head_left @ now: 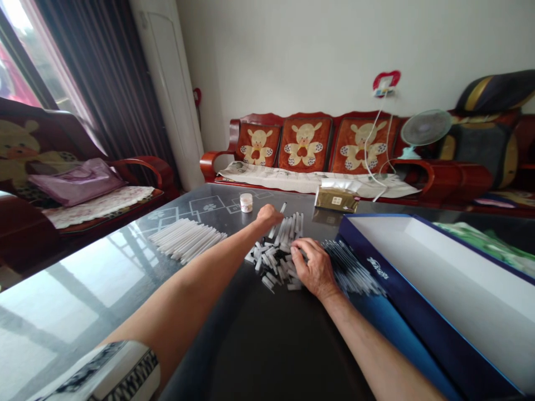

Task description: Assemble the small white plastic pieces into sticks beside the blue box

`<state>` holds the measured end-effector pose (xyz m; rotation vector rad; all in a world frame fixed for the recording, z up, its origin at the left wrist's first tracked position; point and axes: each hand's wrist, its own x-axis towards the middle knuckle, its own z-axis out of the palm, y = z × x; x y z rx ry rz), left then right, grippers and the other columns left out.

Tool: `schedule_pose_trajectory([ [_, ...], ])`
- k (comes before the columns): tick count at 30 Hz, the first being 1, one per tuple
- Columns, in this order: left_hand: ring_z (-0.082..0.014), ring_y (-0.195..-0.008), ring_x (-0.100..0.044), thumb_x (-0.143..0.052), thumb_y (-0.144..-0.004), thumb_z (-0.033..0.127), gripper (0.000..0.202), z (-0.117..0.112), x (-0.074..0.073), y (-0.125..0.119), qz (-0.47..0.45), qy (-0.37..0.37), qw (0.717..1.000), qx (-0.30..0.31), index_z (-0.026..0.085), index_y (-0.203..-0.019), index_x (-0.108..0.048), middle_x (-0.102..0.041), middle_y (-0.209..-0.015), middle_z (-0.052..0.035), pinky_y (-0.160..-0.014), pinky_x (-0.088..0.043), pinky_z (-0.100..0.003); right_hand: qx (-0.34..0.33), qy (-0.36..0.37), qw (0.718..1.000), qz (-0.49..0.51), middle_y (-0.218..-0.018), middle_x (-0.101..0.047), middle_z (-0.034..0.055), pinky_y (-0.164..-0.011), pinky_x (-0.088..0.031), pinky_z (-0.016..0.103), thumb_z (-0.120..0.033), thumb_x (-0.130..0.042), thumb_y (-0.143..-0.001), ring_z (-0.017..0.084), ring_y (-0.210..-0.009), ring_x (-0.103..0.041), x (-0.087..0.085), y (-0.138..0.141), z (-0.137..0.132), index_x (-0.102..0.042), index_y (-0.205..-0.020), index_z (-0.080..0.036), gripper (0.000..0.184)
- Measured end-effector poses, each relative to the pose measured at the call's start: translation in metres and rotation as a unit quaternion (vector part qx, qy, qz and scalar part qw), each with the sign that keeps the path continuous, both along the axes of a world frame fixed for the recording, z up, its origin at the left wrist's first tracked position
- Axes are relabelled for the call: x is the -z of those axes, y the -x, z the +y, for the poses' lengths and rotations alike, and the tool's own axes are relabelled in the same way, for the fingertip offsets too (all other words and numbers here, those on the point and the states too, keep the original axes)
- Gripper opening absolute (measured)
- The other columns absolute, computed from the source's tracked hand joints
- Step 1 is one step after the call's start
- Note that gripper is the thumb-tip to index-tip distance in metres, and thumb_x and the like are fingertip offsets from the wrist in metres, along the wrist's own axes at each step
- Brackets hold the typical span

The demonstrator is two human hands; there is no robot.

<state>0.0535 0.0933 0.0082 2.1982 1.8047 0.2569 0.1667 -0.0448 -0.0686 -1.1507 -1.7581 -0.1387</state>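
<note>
My left hand [270, 216] reaches far across the dark table, its fingers closed on a slim white pen [283, 208] whose end sticks out beyond them. Just beside it lies a small row of white pens [292, 225]. Nearer me is a loose heap of short white pen caps [271, 262], some with black parts. At the heap's right edge, my right hand [314, 268] rests with its fingers curled in; whatever they hold, if anything, is hidden. Thin dark pen refills [353, 267] lie in a bundle right of that hand. White pen barrels [186, 239] are laid out at left.
A small white jar [246, 203] and a gold tissue box [336, 197] stand at the table's back. A large open blue box [418, 289] fills the right side, with green plastic packaging [489, 245] behind it. Beyond the table is a wooden sofa [307, 145] with a fan [426, 129].
</note>
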Motion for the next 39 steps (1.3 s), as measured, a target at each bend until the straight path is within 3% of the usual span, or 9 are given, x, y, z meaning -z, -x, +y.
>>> schedule_pose_trajectory([
  [4, -0.0204, -0.101, -0.060, -0.041, -0.086, 0.023, 0.031, -0.035, -0.001, 0.029, -0.026, -0.126, 0.990, 0.052, 0.017, -0.109, -0.062, -0.066, -0.103, -0.0081, -0.088, -0.045, -0.028, 0.043, -0.020, 0.998, 0.045, -0.096, -0.064, 0.0093, -0.086, -0.046, 0.037, -0.024, -0.042, -0.088, 0.022, -0.094, -0.059, 0.003, -0.003, 0.004, -0.058, -0.101, -0.018, 0.021],
  [7, -0.0166, -0.088, -0.060, -0.038, -0.089, 0.021, 0.028, -0.063, 0.016, 0.049, -0.069, -0.293, 0.932, 0.204, 0.017, -0.106, -0.060, -0.064, -0.094, -0.0066, -0.081, -0.046, -0.027, 0.070, -0.033, 0.996, 0.054, -0.097, -0.063, 0.0105, -0.085, -0.047, 0.037, -0.024, -0.038, -0.090, 0.022, -0.094, -0.059, 0.004, -0.004, 0.005, -0.056, -0.106, -0.018, 0.025],
  [9, -0.0159, -0.084, -0.058, -0.036, -0.090, 0.017, 0.027, -0.074, 0.030, 0.056, -0.063, -0.334, 0.908, 0.243, 0.017, -0.104, -0.060, -0.062, -0.089, -0.0062, -0.079, -0.046, -0.027, 0.081, -0.037, 0.995, 0.054, -0.097, -0.064, 0.0106, -0.083, -0.047, 0.037, -0.025, -0.037, -0.091, 0.022, -0.092, -0.060, 0.004, -0.004, 0.006, -0.056, -0.107, -0.018, 0.026],
  [12, -0.0164, -0.082, -0.055, -0.036, -0.090, 0.014, 0.028, -0.077, 0.045, 0.061, -0.028, -0.345, 0.901, 0.260, 0.018, -0.104, -0.059, -0.060, -0.084, -0.0054, -0.077, -0.045, -0.027, 0.091, -0.044, 0.993, 0.054, -0.094, -0.066, 0.0104, -0.081, -0.048, 0.036, -0.028, -0.038, -0.092, 0.022, -0.090, -0.061, 0.004, -0.004, 0.006, -0.059, -0.103, -0.018, 0.025],
  [16, -0.0178, -0.080, -0.053, -0.037, -0.089, 0.015, 0.028, -0.075, 0.052, 0.065, 0.004, -0.351, 0.892, 0.286, 0.017, -0.108, -0.058, -0.058, -0.084, -0.0063, -0.079, -0.044, -0.031, 0.086, -0.031, 0.994, 0.060, -0.084, -0.067, 0.0074, -0.077, -0.047, 0.033, -0.032, -0.043, -0.091, 0.020, -0.081, -0.062, 0.003, -0.005, 0.005, -0.062, -0.090, -0.019, 0.022],
  [21, -0.0191, -0.081, -0.051, -0.037, -0.093, 0.026, 0.030, -0.085, 0.055, 0.061, 0.022, -0.387, 0.871, 0.300, 0.017, -0.115, -0.054, -0.059, -0.087, -0.0067, -0.079, -0.042, -0.033, 0.080, -0.022, 0.995, 0.051, -0.078, -0.066, 0.0064, -0.072, -0.046, 0.030, -0.035, -0.047, -0.090, 0.019, -0.076, -0.061, 0.001, -0.004, 0.002, -0.061, -0.083, -0.019, 0.021],
  [27, -0.0183, -0.077, -0.050, -0.032, -0.096, 0.038, 0.033, -0.097, 0.053, 0.051, 0.028, -0.413, 0.865, 0.282, 0.019, -0.097, -0.058, -0.056, -0.080, -0.0049, -0.073, -0.039, -0.032, 0.070, 0.005, 0.997, 0.036, -0.074, -0.067, 0.0054, -0.069, -0.045, 0.028, -0.035, -0.046, -0.091, 0.017, -0.071, -0.061, -0.001, -0.003, -0.001, -0.060, -0.077, -0.020, 0.025],
  [34, -0.0185, -0.074, -0.048, -0.029, -0.097, 0.036, 0.034, -0.096, 0.058, 0.052, 0.044, -0.425, 0.858, 0.284, 0.021, -0.093, -0.059, -0.055, -0.074, -0.0038, -0.070, -0.036, -0.032, 0.060, 0.002, 0.998, 0.029, -0.075, -0.066, 0.0057, -0.071, -0.045, 0.029, -0.035, -0.046, -0.091, 0.018, -0.073, -0.061, 0.000, -0.003, 0.000, -0.059, -0.079, -0.019, 0.024],
  [39, -0.0173, -0.071, -0.048, -0.029, -0.098, 0.035, 0.035, -0.091, 0.063, 0.053, 0.029, -0.425, 0.859, 0.285, 0.018, -0.089, -0.058, -0.055, -0.071, -0.0033, -0.069, -0.035, -0.032, 0.018, 0.010, 0.998, 0.056, -0.079, -0.065, 0.0040, -0.075, -0.047, 0.028, -0.033, -0.050, -0.089, 0.016, -0.078, -0.062, -0.001, -0.002, 0.000, -0.060, -0.083, -0.019, 0.018],
])
